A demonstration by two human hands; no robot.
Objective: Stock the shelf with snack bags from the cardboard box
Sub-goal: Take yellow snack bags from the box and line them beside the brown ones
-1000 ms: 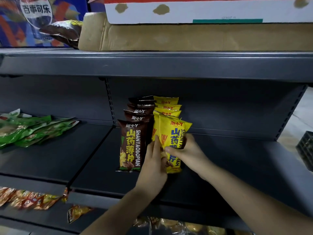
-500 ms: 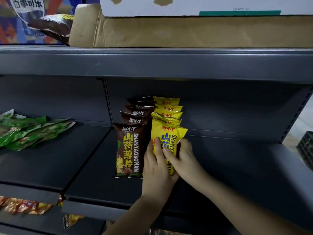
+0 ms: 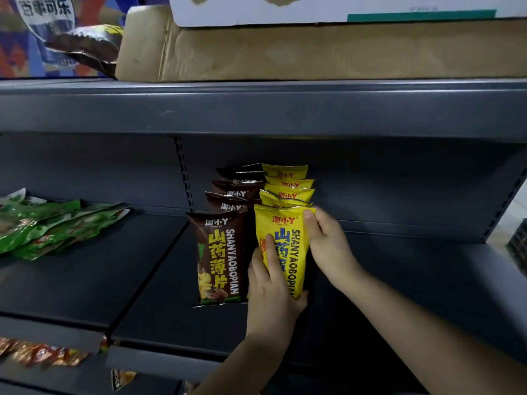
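On the dark grey shelf stand two rows of snack bags. A row of brown bags is on the left, and a row of yellow bags sits beside it on the right. Both my hands hold the front yellow bag upright at the head of its row. My left hand grips its lower left side, fingers across the front. My right hand clasps its right edge, thumb at the top corner. The cardboard box lies on the shelf above.
Green snack bags lie flat on the neighbouring shelf bay at left. A brown bag sticks out beside the cardboard box, with a white box on top. Orange packets lie on the lower shelf. A dark crate stands at far right.
The front yellow bag has been straightened from a tilt to upright and pushed back against its row. My right hand slid up its right edge; my left stayed low.
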